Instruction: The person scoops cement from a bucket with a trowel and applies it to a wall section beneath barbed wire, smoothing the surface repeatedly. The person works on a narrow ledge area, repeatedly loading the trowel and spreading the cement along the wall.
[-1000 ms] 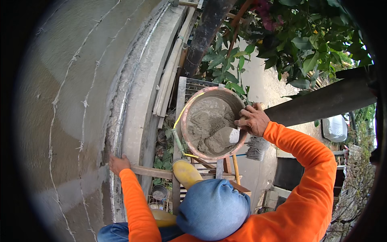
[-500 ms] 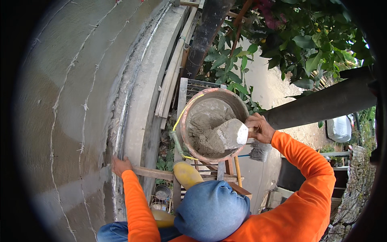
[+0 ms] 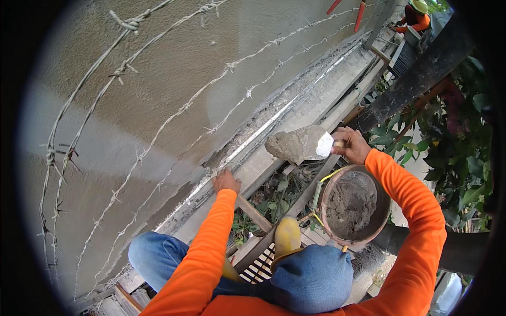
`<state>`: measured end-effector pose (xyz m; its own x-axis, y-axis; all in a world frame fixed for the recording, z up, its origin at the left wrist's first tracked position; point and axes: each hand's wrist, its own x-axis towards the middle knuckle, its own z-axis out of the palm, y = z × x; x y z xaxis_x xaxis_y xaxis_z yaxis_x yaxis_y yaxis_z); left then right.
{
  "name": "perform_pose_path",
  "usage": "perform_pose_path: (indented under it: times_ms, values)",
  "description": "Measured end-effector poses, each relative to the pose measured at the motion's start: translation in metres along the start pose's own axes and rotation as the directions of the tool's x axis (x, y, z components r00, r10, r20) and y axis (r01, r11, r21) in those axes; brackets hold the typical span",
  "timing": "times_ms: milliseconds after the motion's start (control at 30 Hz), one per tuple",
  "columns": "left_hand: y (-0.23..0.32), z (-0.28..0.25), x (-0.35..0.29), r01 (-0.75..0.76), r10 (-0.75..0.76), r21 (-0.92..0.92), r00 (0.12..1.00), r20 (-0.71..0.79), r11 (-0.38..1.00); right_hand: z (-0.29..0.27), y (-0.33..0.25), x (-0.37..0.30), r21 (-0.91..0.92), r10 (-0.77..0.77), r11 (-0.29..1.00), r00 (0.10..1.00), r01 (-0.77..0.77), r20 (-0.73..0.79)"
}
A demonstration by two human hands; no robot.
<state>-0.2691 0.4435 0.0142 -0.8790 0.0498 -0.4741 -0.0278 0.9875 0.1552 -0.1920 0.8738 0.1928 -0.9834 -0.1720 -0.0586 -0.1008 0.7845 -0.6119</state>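
Note:
In my right hand (image 3: pixel 352 145) is the handle of a trowel (image 3: pixel 323 145), held level and closed in my fingers. A thick heap of wet grey mortar (image 3: pixel 295 146) covers its blade, above the gap beside the ledge. Lower right of it stands a round bucket (image 3: pixel 322 213) with mortar (image 3: pixel 350 205) inside. My left hand (image 3: pixel 227 180) is at the ledge along the wall, its fingers curled over a long metal bar (image 3: pixel 279 112); their tips are partly hidden. A wooden strip (image 3: pixel 254 215) runs from beside that hand toward a slatted platform.
Strands of barbed wire (image 3: pixel 184 108) cross in front of the plastered wall (image 3: pixel 105 137) on the left. A dark beam (image 3: pixel 416 79) slants at the upper right near leafy branches. Another person (image 3: pixel 416 21) in orange crouches far along the ledge. My yellow boot (image 3: pixel 287 237) rests by the platform.
The trowel has risen out of the bucket with mortar on it and moved over toward the wall. The view has turned, bringing more wall and the other person into sight. My left hand stays at the bar.

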Motion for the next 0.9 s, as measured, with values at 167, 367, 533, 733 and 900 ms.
perform_pose_path:
  times_ms: [167, 367, 533, 733, 900]
  values:
    - [-0.001, 0.004, -0.005, -0.029, 0.028, -0.012, 0.999, -0.031, 1.000, 0.075, 0.020, 0.111, -0.188, 0.176, 0.974, 0.942, -0.125, 0.284]
    - [-0.002, 0.001, -0.007, -0.031, 0.032, -0.059, 0.999, 0.010, 0.998, 0.172, -0.026, 0.218, -0.617, 0.325, 0.782, 0.902, -0.088, 0.283]
    - [-0.001, 0.004, -0.010, -0.058, 0.055, -0.027, 0.995, -0.077, 0.998, 0.200, -0.074, 0.252, -0.706, 0.325, 0.706, 0.910, -0.054, 0.256]
    - [-0.003, 0.013, -0.009, -0.077, 0.072, -0.040, 0.992, -0.102, 0.996, 0.180, -0.081, 0.203, -0.532, 0.340, 0.820, 0.927, -0.210, 0.157]
    - [-0.002, 0.021, -0.009, -0.089, 0.076, -0.071, 0.983, -0.167, 0.994, 0.186, -0.077, 0.167, -0.429, 0.340, 0.861, 0.936, -0.274, 0.085]
